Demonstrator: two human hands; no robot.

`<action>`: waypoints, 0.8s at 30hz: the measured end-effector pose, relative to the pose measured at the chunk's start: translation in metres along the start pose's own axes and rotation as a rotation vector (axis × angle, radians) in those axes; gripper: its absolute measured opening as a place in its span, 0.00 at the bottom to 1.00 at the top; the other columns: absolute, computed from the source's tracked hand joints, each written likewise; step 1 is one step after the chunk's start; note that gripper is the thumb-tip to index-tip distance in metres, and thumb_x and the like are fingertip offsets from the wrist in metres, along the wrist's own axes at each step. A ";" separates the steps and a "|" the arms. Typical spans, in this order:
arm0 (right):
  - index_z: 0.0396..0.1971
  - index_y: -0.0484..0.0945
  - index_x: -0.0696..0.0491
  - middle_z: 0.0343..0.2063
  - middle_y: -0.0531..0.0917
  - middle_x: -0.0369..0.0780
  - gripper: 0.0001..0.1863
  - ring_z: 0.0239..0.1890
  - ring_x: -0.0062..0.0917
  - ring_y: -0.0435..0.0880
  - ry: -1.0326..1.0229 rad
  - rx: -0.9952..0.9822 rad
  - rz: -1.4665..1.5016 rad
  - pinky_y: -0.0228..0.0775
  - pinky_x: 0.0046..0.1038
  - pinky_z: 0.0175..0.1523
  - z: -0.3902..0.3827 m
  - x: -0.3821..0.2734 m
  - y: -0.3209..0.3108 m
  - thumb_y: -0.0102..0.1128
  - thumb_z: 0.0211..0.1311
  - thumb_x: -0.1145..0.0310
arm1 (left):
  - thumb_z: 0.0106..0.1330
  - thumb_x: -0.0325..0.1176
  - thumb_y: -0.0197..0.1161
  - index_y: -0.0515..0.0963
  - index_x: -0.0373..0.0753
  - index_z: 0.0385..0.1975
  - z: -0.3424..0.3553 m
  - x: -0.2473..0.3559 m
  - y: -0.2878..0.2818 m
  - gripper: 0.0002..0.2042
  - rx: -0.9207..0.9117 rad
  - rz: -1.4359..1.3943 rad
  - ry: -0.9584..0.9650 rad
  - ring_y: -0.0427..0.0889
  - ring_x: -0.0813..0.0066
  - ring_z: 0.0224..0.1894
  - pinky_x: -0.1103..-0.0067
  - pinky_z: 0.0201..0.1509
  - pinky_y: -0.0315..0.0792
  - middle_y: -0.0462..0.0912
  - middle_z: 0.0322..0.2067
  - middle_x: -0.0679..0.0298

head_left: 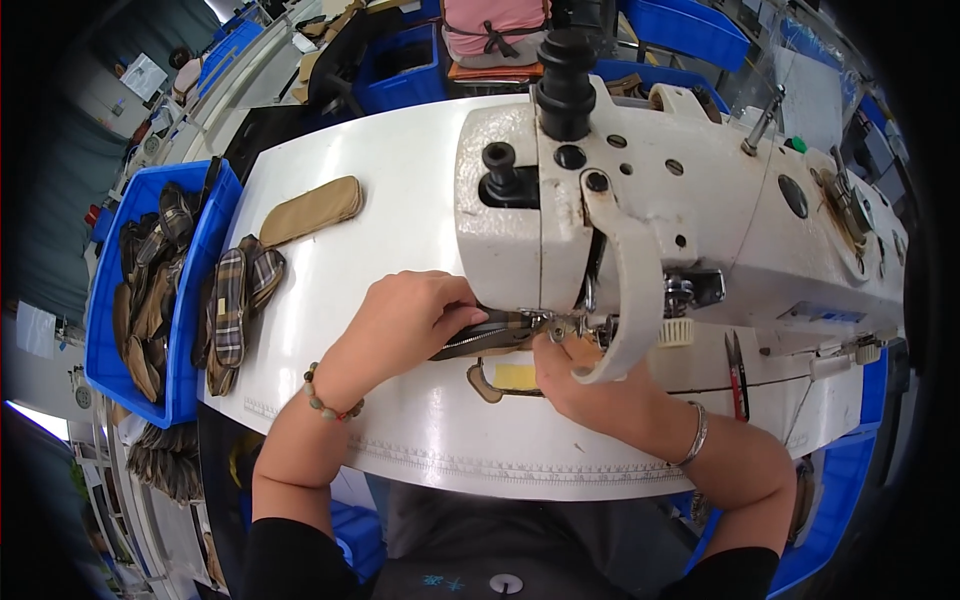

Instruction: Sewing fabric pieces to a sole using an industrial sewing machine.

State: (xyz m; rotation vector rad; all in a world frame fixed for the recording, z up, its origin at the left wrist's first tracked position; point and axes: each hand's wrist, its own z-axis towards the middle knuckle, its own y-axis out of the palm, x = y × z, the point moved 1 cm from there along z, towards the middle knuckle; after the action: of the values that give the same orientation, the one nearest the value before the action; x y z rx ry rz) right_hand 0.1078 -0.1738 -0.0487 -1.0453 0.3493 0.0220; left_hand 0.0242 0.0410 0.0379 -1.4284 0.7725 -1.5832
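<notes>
Under the needle of a white sewing machine (500, 220) lies a dark plaid fabric piece with a zipper (480, 340). My left hand (410, 315) pinches this piece on the left of the presser foot (540, 318). Close on the right of the foot, my right hand (590, 385) has its fingers bent against the work; the machine's curved white guard partly covers them. Just below the fabric, a yellow patch (515, 377) and a small tan-edged piece (484, 382) are at the machine bed. What exactly the right fingertips grip is hidden.
Left of the machine, a tan padded oval stack (312, 210) and plaid pieces (232, 305) lie on the white table (390, 160). A blue bin (180, 405) full of similar pieces stands at the left edge. Red-handled snips (738, 378) lie at right.
</notes>
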 end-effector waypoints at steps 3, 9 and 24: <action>0.43 0.79 0.56 0.21 0.81 0.37 0.14 0.21 0.25 0.83 -0.107 0.079 -0.204 0.70 0.28 0.21 0.020 -0.004 -0.023 0.58 0.55 0.75 | 0.64 0.36 0.64 0.83 0.40 0.31 -0.004 -0.003 -0.011 0.07 -0.172 0.032 -0.090 0.83 0.57 0.29 0.68 0.34 0.75 0.82 0.23 0.58; 0.43 0.80 0.56 0.23 0.83 0.36 0.15 0.23 0.25 0.84 -0.052 0.035 -0.120 0.71 0.29 0.22 0.015 0.006 -0.005 0.60 0.53 0.74 | 0.62 0.35 0.65 0.81 0.40 0.27 -0.010 -0.014 -0.002 0.06 -0.162 0.052 0.117 0.83 0.58 0.26 0.70 0.33 0.75 0.83 0.22 0.59; 0.38 0.73 0.56 0.27 0.80 0.36 0.12 0.27 0.24 0.83 -0.172 -0.168 -0.386 0.71 0.30 0.22 0.016 0.006 -0.008 0.59 0.52 0.74 | 0.54 0.32 0.72 0.81 0.37 0.31 -0.010 -0.004 -0.016 0.09 -0.323 -0.094 0.120 0.82 0.63 0.25 0.73 0.32 0.74 0.82 0.22 0.62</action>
State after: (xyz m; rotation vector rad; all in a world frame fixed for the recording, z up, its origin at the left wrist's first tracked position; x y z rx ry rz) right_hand 0.1189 -0.1648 -0.0366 -1.2538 -0.0148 -0.2072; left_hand 0.0110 0.0508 0.0485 -1.6275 1.0851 -1.6835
